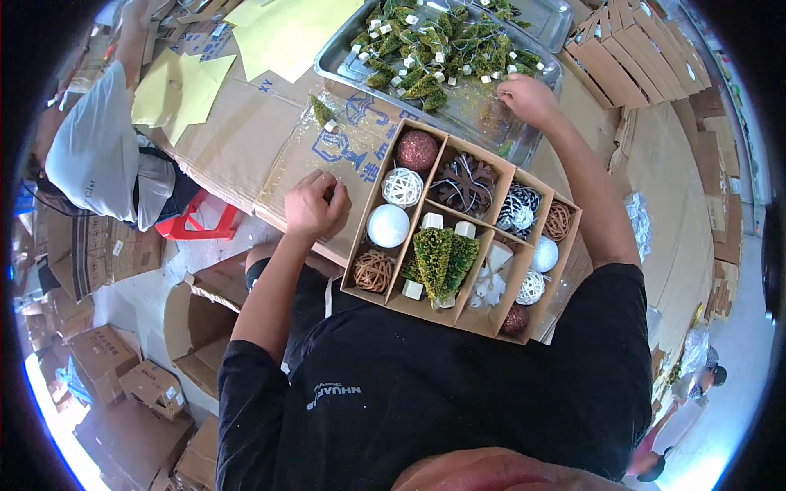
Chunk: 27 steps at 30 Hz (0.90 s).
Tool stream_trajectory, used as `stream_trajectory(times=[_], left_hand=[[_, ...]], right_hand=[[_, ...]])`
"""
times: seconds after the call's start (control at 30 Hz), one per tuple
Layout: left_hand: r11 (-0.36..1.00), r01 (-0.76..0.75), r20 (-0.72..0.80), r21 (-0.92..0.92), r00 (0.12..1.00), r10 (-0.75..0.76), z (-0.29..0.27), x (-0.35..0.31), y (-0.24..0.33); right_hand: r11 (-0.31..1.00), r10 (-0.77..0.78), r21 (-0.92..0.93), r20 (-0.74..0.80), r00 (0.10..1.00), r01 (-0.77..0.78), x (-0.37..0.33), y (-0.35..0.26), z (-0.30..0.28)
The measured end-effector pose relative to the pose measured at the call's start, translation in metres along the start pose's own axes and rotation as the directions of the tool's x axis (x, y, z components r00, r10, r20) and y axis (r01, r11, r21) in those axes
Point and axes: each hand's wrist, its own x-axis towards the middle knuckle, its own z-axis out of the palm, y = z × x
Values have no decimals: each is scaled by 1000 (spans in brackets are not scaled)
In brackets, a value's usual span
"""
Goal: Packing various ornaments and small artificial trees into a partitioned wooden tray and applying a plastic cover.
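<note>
My left hand [318, 204] rests on the cardboard by the left side of a divided carton [460, 321], its fingers curled and nothing visible in them. My right hand [528, 100] reaches over a metal tray [326, 61] at the far side. Its fingertips are pinched beside several small green bottle-brush trees [426, 92] with pale square bases; whatever is between them is hidden. Inside the carton, balls, brown snowflakes [464, 184], white ornaments [489, 288] and bottle-brush trees [442, 258] fill separate compartments. One loose tree [323, 113] lies beyond my left hand.
Yellow sheets [184, 90] lie on the cardboard-covered table [246, 168] at the far left. Folded carton dividers [634, 53] stand at the far right. A person in a white shirt [94, 151] is on the left, near a red stool [201, 221]. Brown boxes [102, 356] crowd the floor.
</note>
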Motion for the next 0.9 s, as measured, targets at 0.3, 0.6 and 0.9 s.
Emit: stream_trajectory(times=[0.3,0.6,0.9], left_hand=[[999,-23,-94,-32,995,20,1,1,0],[997,64,-65,-48,996,-67,-4,-4,-6],[754,-172,120,-634,941,316,-156,86,175]], right_hand=[[302,333,951,-36,942,-70,-20,15,-29],[-288,186,953,-38,982,92,-93,-84,-172],[-151,209,979,-104,972,137,-153,-168,-242]])
